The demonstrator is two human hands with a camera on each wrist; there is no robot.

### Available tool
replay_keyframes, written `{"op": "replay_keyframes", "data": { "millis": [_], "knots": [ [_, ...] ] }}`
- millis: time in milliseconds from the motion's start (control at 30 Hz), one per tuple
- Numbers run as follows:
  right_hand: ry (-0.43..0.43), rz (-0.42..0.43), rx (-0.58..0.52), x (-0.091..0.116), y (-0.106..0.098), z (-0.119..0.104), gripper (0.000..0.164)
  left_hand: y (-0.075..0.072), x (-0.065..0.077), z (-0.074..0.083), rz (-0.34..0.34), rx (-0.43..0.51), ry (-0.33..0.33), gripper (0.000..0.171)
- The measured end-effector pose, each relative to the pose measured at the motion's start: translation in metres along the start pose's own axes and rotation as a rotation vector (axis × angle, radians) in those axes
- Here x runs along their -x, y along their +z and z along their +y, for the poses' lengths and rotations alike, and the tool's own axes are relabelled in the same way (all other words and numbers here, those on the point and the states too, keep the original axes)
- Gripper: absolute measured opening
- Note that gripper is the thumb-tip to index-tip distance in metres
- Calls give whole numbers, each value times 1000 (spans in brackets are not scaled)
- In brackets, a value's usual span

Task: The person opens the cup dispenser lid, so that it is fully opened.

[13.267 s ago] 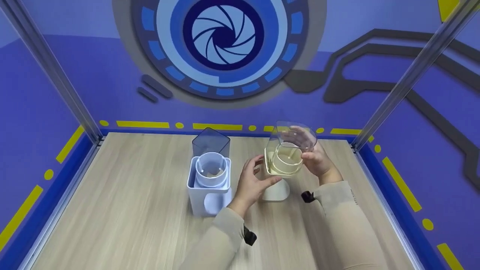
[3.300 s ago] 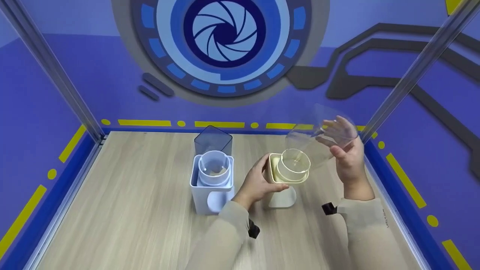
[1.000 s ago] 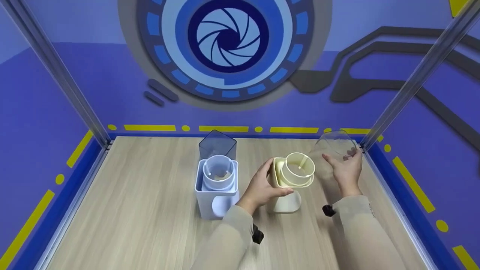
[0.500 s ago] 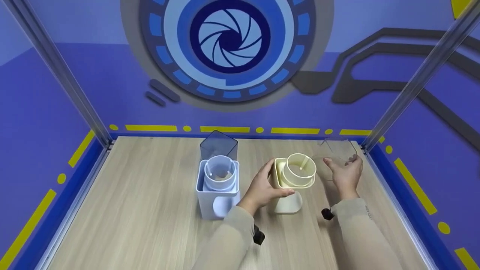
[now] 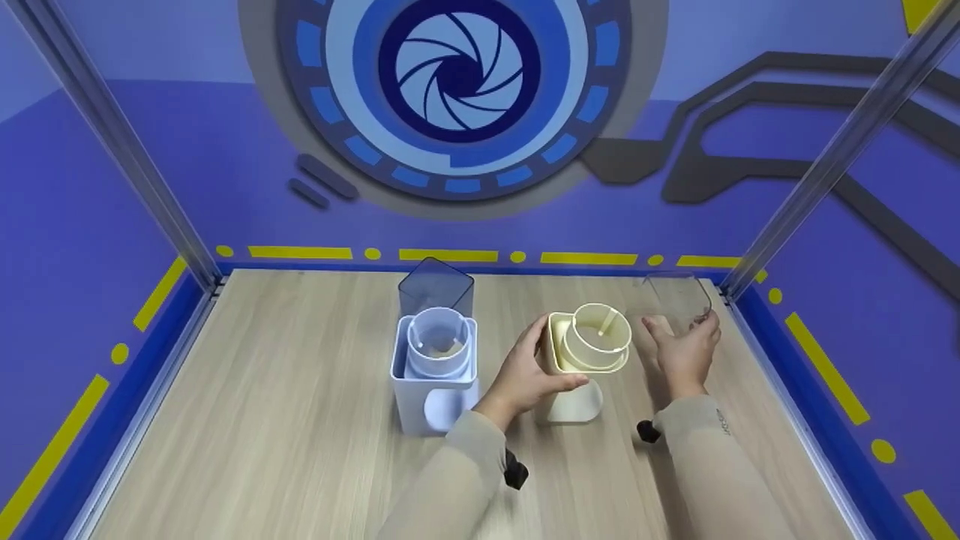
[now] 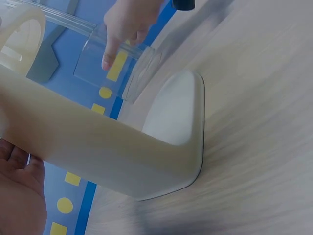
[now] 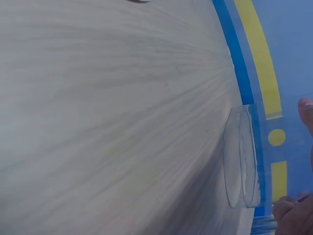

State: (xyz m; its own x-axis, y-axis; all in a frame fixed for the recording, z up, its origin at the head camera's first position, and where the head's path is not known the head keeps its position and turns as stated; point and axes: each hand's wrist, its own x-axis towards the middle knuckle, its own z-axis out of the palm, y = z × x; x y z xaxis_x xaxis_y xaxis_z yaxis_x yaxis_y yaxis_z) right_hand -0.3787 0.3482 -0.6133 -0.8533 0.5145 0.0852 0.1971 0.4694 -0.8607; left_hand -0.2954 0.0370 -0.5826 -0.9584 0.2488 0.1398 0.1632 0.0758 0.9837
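Upright on the table [image 5: 285,420] stands a cream plastic dispenser [image 6: 98,137] with a round cup [image 5: 600,330] at its top and a rounded foot [image 5: 577,403] in front. My left hand [image 5: 523,377] grips its upper body from the left, thumb across the front. Farther right, near the back corner, my right hand [image 5: 685,355] holds a clear plastic cover [image 5: 679,292] between thumb and fingers. The cover's lower end is close to the tabletop in the right wrist view. Only the fingertips of that hand show there, at the right edge.
A similar light-blue dispenser [image 5: 416,405] stands left of the cream one, with small pale bits in its cup. Behind it is a dark see-through cover [image 5: 436,289]. A blue wall [image 5: 187,150] and metal posts [image 5: 817,157] bound the table.
The clear cover came off the cream dispenser to the right. Over the last second my right hand lowered it towards the table's back right and turned it more upright. My left hand stays put.
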Motion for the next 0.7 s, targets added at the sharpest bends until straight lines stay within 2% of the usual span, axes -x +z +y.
{"op": "replay_keyframes", "data": {
  "millis": [300, 500, 600, 700],
  "knots": [
    [2, -5, -12, 0, 0, 5, 126, 0, 4, 8, -29, 5, -23, 124],
    [0, 4, -18, 0, 1, 5, 127, 1, 10, 14, -27, -43, -20, 133],
    [3, -11, -15, 0, 1, 5, 129, 1, 18, 24, -10, -83, 5, 142],
    [4, -20, -13, 1, 0, 5, 133, 0, 29, 43, -9, -115, 42, 151]
  ]
}}
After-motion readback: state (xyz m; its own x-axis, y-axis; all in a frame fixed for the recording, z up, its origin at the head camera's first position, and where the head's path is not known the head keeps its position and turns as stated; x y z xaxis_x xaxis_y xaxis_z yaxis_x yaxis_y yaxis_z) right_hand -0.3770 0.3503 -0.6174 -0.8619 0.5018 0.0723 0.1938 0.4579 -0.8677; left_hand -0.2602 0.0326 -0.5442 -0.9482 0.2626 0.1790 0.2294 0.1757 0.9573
